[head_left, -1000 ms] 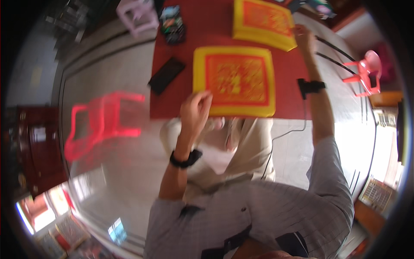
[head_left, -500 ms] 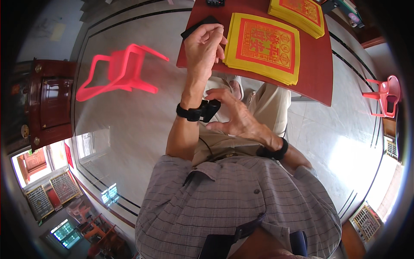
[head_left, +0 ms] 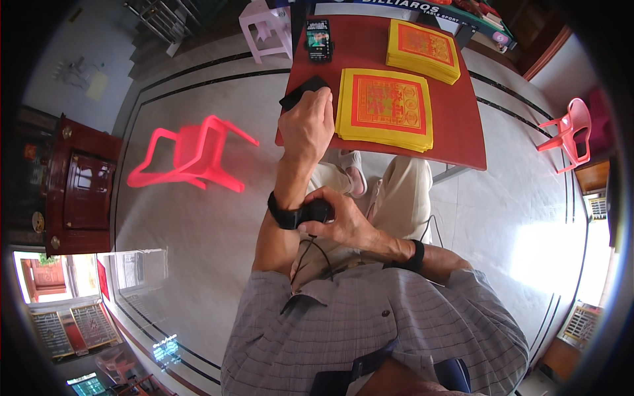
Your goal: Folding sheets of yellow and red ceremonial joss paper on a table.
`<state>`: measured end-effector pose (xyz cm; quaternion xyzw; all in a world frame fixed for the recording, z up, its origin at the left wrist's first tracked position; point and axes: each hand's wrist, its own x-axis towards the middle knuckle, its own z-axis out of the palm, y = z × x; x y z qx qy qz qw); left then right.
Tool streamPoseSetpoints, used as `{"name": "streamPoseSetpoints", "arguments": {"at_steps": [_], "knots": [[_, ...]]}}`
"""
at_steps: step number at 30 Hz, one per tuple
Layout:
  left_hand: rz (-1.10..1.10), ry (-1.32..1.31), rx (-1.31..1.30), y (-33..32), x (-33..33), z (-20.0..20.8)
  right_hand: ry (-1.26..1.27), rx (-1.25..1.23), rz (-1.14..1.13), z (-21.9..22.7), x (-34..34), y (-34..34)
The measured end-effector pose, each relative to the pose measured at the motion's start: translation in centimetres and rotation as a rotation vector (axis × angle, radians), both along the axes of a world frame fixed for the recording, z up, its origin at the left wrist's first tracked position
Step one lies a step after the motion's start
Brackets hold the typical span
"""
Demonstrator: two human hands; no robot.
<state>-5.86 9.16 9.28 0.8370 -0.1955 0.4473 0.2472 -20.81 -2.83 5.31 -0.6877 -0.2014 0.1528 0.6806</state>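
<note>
My left hand [head_left: 309, 125] is raised at the near left edge of the red table, its fingers curled in a loose fist with nothing visible in them. On its wrist is a black strap [head_left: 284, 212] bearing a small black device [head_left: 317, 211]. The thumb and fingers of my right hand [head_left: 342, 221] are closed round that device from the right. A flat black object [head_left: 302, 92] lies on the table, partly behind my left hand. Just right of that hand is a stack of yellow paper sheets [head_left: 384, 109] with red-and-gold printed squares.
A second yellow paper stack [head_left: 422, 51] and a lit phone [head_left: 318, 41] lie farther back on the red table [head_left: 456, 135]. Pink plastic chairs stand left [head_left: 191, 155] and right [head_left: 571, 135]. A pale pink stool [head_left: 265, 32] is behind the table. A thin dark cable [head_left: 323, 254] hangs near my right wrist.
My right hand has gone from held apart beside the wrist device to gripping it. The left fingers have curled in more. My view has tilted up, showing more of the table's far end.
</note>
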Motion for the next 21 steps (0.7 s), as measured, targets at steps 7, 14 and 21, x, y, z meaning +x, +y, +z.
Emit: {"name": "streamPoseSetpoints", "arguments": {"at_steps": [7,14,21], "knots": [[-0.134,0.459,-0.49,-0.2,-0.2,1.2,-0.044,-0.056,0.049,-0.5,-0.4,0.4],[-0.001,-0.004,0.099,-0.6,-0.6,0.7,0.009,-0.164,0.035,1.8,-0.8,0.0],[-0.186,0.102,-0.098,-2.2,-1.7,0.7,0.066,-0.143,0.051,0.7,-0.2,-0.3]]}}
